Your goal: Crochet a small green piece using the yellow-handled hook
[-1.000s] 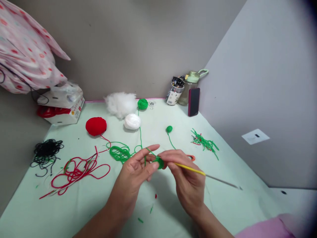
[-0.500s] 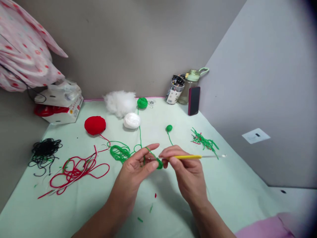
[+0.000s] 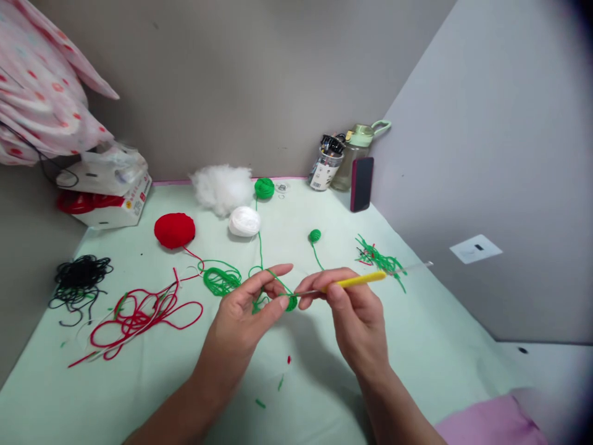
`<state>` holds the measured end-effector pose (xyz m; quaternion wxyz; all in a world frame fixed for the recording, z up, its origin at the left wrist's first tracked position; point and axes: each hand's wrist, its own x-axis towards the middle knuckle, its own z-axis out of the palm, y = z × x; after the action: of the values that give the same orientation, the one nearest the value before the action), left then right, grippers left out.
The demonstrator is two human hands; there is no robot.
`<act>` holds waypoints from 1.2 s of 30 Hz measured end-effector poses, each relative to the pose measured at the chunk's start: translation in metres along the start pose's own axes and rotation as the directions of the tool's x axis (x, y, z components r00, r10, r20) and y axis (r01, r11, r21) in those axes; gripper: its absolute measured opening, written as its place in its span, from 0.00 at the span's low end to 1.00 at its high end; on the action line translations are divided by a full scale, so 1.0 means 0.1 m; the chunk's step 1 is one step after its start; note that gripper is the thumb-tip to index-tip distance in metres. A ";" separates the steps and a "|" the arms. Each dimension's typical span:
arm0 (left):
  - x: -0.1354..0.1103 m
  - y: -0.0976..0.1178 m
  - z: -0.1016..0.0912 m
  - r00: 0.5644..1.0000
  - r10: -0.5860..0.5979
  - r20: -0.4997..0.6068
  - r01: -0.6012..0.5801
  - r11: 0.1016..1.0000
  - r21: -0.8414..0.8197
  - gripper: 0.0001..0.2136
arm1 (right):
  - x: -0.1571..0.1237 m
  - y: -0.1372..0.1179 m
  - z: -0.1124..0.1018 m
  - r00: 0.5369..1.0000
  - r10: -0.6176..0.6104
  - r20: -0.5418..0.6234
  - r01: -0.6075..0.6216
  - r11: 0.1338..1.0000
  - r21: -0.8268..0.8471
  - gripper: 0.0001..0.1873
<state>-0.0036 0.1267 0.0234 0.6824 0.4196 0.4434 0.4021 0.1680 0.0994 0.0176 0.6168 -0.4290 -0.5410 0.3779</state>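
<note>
Between the thumb and fingers of my left hand (image 3: 245, 312) is a small green crochet piece (image 3: 291, 303). Green yarn runs over the raised index finger of that hand. My right hand (image 3: 354, 318) grips a crochet hook (image 3: 361, 281) by its yellow handle. The hook's thin metal tip meets the green piece at its upper edge, and its other metal end points up to the right. A green yarn ball (image 3: 264, 188) lies at the back, with a strand coming forward from it. Loose green yarn (image 3: 221, 282) is coiled left of my left hand.
On the left are a red yarn ball (image 3: 175, 230), tangled red yarn (image 3: 139, 321) and black yarn (image 3: 83, 278). A white yarn ball (image 3: 244, 222) sits before fluffy stuffing (image 3: 221, 188). At right are a small green ball (image 3: 315, 235), yarn scraps (image 3: 382, 259), a phone (image 3: 362, 184) and a bottle (image 3: 354, 154).
The hook has tilted, its rear end rising to the right, and its tip has drawn back rightward from my left fingers to the green piece's edge. The whole view has shifted slightly.
</note>
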 end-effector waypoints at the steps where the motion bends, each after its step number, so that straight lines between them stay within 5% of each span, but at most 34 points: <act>1: 0.00 -0.01 0.00 0.999 0.023 -0.026 -0.022 0.999 0.034 0.14 | -0.02 0.00 0.00 0.996 -0.089 0.017 0.090 0.991 -0.097 0.11; 4: 0.00 -0.03 0.00 0.992 0.089 -0.084 -0.079 0.991 0.111 0.14 | -0.07 0.01 0.02 0.941 -0.318 0.117 0.339 0.894 -0.293 0.13; 9: 0.00 -0.02 0.02 0.994 0.085 -0.067 -0.079 0.993 0.093 0.12 | -0.07 0.03 0.03 0.907 -0.389 0.162 0.420 0.813 -0.403 0.14; 12: -0.01 -0.04 0.06 0.993 0.064 -0.100 -0.062 0.998 0.023 0.15 | -0.09 0.02 0.04 0.842 -0.456 0.288 0.531 0.607 -0.592 0.14; 15: 0.00 -0.05 0.09 0.996 -0.089 0.014 0.090 0.972 -0.216 0.21 | -0.11 0.00 0.03 0.811 -0.477 0.339 0.562 0.478 -0.675 0.15; 18: 0.02 -0.02 0.06 0.967 -0.213 0.137 0.250 0.892 -0.376 0.23 | -0.10 -0.01 0.02 0.887 -0.443 0.130 0.439 0.722 -0.535 0.15; 21: 0.02 0.01 0.02 0.976 -0.202 0.084 0.218 0.900 -0.377 0.21 | -0.05 0.00 0.04 0.972 -0.220 -0.085 0.206 0.967 -0.151 0.12; 23: 0.00 0.02 0.02 0.986 -0.151 0.070 0.166 0.925 -0.341 0.20 | -0.02 0.01 0.07 0.988 -0.126 -0.085 0.127 0.992 0.001 0.11; 25: -0.02 0.01 0.04 0.991 -0.102 0.087 0.124 0.944 -0.305 0.19 | -0.01 0.03 0.09 0.987 -0.148 -0.055 0.147 0.989 -0.022 0.10; 28: -0.03 -0.03 0.10 0.995 -0.059 0.075 0.079 0.951 -0.297 0.18 | -0.07 0.06 0.12 0.960 -0.280 0.004 0.272 0.930 -0.248 0.14; 32: 0.00 -0.06 0.12 0.988 -0.130 0.080 0.151 0.907 -0.394 0.21 | -0.16 0.08 0.08 0.892 -0.427 0.151 0.437 0.724 -0.533 0.21; 34: 0.01 -0.05 0.10 0.972 -0.196 0.127 0.232 0.872 -0.432 0.21 | -0.15 0.07 0.06 0.903 -0.414 0.112 0.413 0.768 -0.489 0.20; 36: 0.02 -0.03 0.07 0.965 -0.222 0.140 0.261 0.861 -0.436 0.19 | -0.10 0.06 0.04 0.956 -0.293 -0.033 0.271 0.918 -0.290 0.16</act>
<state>0.0040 0.1259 0.0217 0.8241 0.2080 0.3577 0.3869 0.1632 0.0926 0.0090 0.6174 -0.4441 -0.6216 0.1876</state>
